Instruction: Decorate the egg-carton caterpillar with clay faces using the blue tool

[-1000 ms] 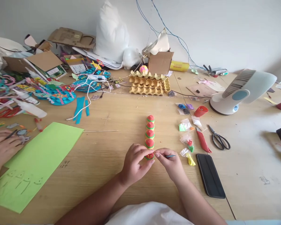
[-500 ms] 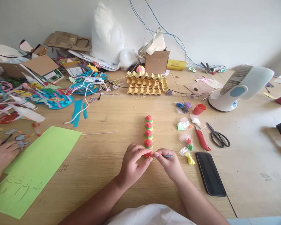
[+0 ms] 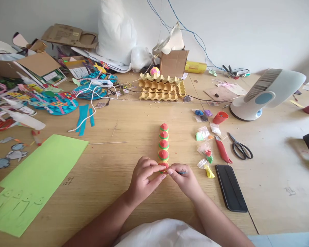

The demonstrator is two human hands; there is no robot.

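A row of egg-carton cups (image 3: 163, 144), topped with red clay domes and ringed with green, runs straight away from me on the table. My left hand (image 3: 146, 178) has its thumb and fingers around the nearest dome, which they partly cover. In my right hand (image 3: 182, 180) a thin tool with a dark blue end (image 3: 182, 173) is pinched. Its other end points at that nearest dome, where small yellow bits show faintly; whether the tip touches is hidden by my fingertips.
Right of the row lie clay bags (image 3: 203, 133), a red cup (image 3: 220, 117), a red-handled knife (image 3: 223, 151), scissors (image 3: 240, 146) and a phone (image 3: 231, 188). A fan (image 3: 262, 97) stands behind. Green paper (image 3: 45, 171) lies left; egg trays (image 3: 158, 90) are at the back.
The other person's hand at the left has gone out of view. My camera view has shifted slightly. Both my hands stay at the nearest dome, with the tool's angle slightly changed.
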